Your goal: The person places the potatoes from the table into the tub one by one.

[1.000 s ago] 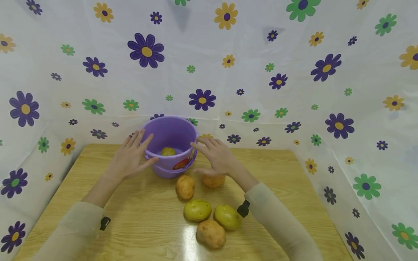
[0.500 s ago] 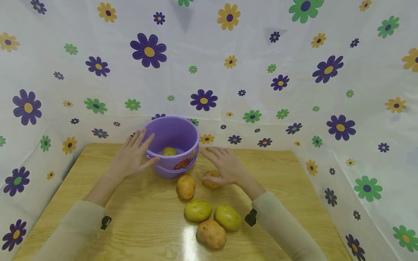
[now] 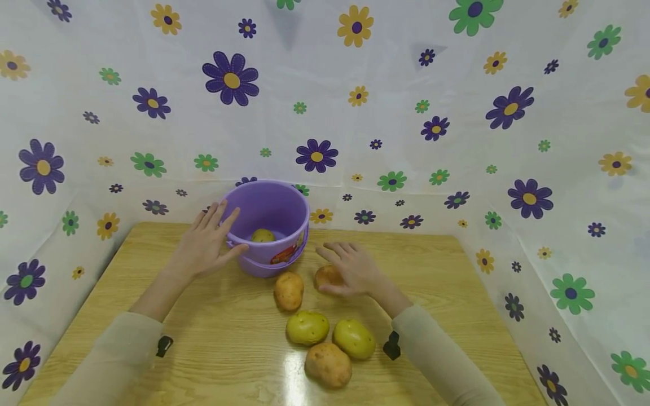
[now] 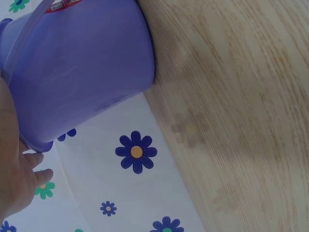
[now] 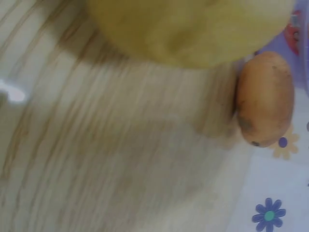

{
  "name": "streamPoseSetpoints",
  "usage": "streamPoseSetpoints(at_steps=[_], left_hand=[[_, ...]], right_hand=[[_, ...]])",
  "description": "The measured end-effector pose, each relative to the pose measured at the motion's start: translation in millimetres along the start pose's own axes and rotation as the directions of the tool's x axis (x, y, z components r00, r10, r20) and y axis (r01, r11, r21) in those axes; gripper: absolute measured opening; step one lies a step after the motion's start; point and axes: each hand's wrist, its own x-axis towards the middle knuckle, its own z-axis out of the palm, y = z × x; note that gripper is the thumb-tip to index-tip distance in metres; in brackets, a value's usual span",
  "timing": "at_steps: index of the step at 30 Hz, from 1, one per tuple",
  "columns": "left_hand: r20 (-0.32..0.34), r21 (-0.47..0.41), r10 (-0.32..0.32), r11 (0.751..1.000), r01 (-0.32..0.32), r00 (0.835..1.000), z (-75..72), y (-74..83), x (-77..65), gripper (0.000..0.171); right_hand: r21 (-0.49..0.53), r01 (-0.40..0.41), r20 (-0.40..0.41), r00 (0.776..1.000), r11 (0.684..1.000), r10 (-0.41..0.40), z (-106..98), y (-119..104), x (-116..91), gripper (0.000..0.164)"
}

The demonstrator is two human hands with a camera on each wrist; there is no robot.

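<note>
My left hand point(image 3: 199, 247) rests at the left rim of a purple bucket point(image 3: 256, 260), fingers extended and spread, thumb along its near side. In the left wrist view the hand point(image 4: 13, 179) lies against the rim of the tilted-looking bucket point(image 4: 87, 67). A yellow potato point(image 3: 262, 235) lies inside it. To the right, my right hand point(image 3: 356, 270) hovers over a brown potato point(image 3: 325, 276), partly covering it, fingers extended; contact cannot be told. The right wrist view has a brown potato point(image 5: 265, 99) but no hand.
Another brown potato point(image 3: 289, 291) sits in front of the bucket. Nearer are two yellow-green potatoes point(image 3: 307, 327) point(image 3: 354, 339) and a larger brown potato point(image 3: 328, 365). They lie on a wooden table point(image 3: 228, 349). Flowered white sheeting point(image 3: 355, 129) rises behind and at both sides.
My right hand has left the bucket's right rim and come right and down over the brown potato. The left hand stays at the bucket's left rim.
</note>
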Motion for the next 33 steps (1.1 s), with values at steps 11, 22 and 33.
streamPoseSetpoints(at_steps=[11, 22, 33], left_hand=[[-0.003, 0.008, 0.002, 1.0, -0.002, 1.0, 0.5, -0.3, 0.3, 0.093], [-0.007, 0.009, 0.005, 1.0, -0.005, 1.0, 0.8, -0.4, -0.1, 0.093], [-0.015, -0.001, 0.003, 1.0, -0.003, 1.0, 1.6, -0.5, -0.3, 0.093]], right_hand=[[-0.038, 0.026, 0.113, 0.993, 0.999, -0.021, 15.6, 0.1, -9.3, 0.09], [-0.045, 0.013, 0.183, 0.983, 0.999, -0.005, 24.6, 1.1, -16.5, 0.09], [-0.047, 0.025, 0.144, 0.989, 0.999, -0.018, 34.1, 2.9, -21.5, 0.087]])
